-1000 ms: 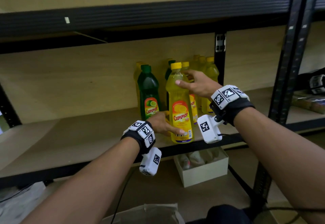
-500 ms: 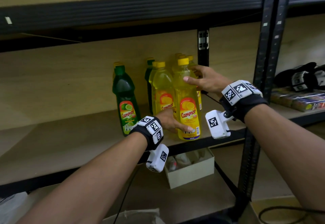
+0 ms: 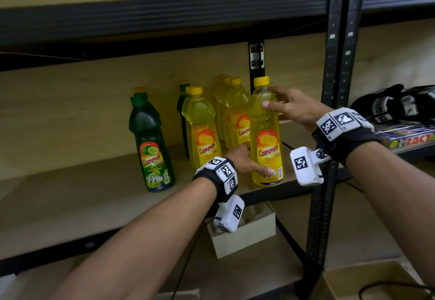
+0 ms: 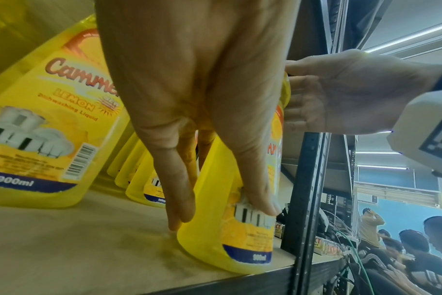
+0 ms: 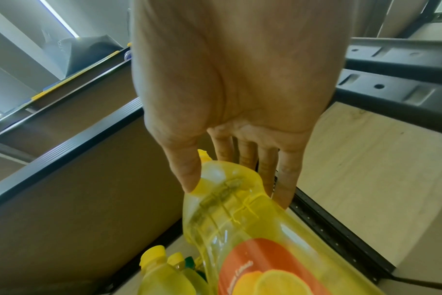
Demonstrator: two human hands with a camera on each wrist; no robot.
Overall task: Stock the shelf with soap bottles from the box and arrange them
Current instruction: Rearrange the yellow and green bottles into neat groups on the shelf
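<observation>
Wooden shelf [image 3: 70,205] has a bunch of yellow bottles [image 3: 202,130] lined up toward its right end, plus a green bottle [image 3: 150,149] to their left near the front edge. The front bottle [image 3: 267,139] stands upright at the shelf's front edge by the black post [image 3: 334,87]. Right hand [image 3: 296,107] grips its shoulder, thumb in front and fingers behind. Left hand [image 3: 244,162] holds its base, thumb on the label.

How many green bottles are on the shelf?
2. One green bottle stands leftmost in front; the second green bottle peeks out behind a yellow bottle. More may hide behind.
</observation>
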